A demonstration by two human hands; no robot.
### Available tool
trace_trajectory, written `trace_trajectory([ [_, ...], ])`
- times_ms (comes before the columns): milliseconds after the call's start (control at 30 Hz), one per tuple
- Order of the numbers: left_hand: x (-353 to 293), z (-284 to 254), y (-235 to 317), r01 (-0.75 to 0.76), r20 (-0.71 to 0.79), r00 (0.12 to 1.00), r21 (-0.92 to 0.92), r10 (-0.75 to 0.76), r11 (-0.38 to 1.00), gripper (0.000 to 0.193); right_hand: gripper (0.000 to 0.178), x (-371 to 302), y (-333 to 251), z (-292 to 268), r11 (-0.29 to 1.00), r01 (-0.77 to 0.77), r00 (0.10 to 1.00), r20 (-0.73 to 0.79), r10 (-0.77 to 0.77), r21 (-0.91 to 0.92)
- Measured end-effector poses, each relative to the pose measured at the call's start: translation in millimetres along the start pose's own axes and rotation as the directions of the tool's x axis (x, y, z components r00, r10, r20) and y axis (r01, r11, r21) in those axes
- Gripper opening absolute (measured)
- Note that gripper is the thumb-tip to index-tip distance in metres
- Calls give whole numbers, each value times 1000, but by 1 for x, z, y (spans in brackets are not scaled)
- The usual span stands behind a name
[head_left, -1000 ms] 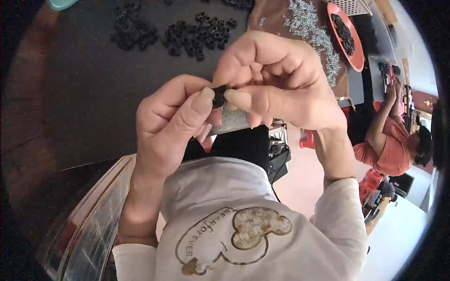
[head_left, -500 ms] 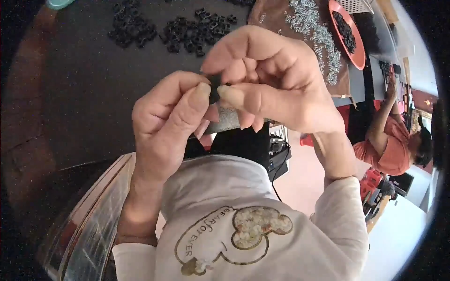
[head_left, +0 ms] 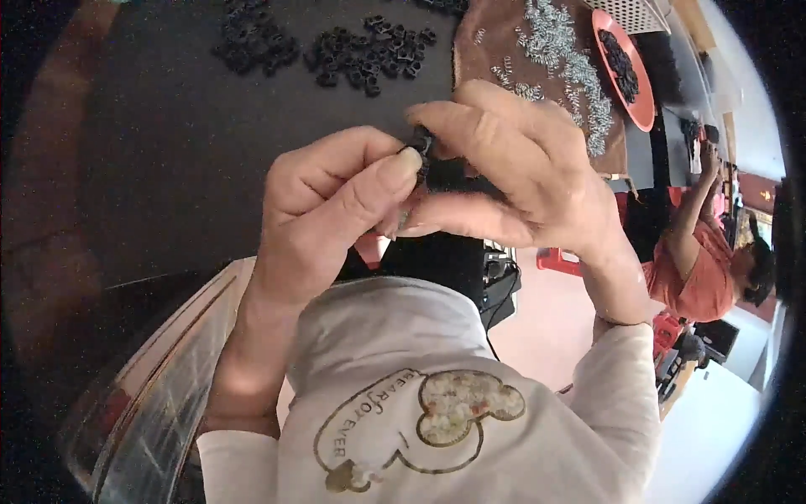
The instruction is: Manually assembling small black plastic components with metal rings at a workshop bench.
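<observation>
A small black plastic part [head_left: 423, 144] is pinched between the thumb and forefinger of my left hand [head_left: 323, 197], in front of my body near the table's edge. My right hand [head_left: 529, 168] curves around the same part from the right. Its thumb and fingers are spread apart, with the fingertips close above the part and the thumb below it. Whether a right fingertip touches the part cannot be made out. Beyond my hands lie two piles of similar black plastic parts [head_left: 369, 52] on the dark table [head_left: 185, 160].
At the far right, many small metal springs [head_left: 558, 42] lie on a brown cloth [head_left: 483, 63]. Beside them stands an orange-red dish [head_left: 645, 109] holding black pieces, near a perforated pale basket [head_left: 634, 13]. A person in an orange top [head_left: 697, 269] is at the right.
My right thumb and fingers have parted from their pinch at the black part. Both hands have shifted slightly right in view, and my left hand still holds the part.
</observation>
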State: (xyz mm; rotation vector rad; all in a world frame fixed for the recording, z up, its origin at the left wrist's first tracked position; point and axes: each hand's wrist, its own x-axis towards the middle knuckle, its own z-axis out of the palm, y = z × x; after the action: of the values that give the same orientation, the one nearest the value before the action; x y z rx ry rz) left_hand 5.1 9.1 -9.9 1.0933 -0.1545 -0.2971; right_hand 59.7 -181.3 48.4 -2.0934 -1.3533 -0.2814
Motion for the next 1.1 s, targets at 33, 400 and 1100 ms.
trace_trajectory([
  [33,0,1,0,-16,-20,1000,25,16,1000,25,49,-2,-3,-2,996,-18,999,26,20,-82],
  [400,-1,1,3,12,-4,1000,53,-12,999,25,46,-1,-14,-4,955,95,994,71,-78,-282],
  [1100,-7,4,3,-30,29,999,85,28,996,24,28,-16,-20,5,962,18,1000,-8,-20,-272],
])
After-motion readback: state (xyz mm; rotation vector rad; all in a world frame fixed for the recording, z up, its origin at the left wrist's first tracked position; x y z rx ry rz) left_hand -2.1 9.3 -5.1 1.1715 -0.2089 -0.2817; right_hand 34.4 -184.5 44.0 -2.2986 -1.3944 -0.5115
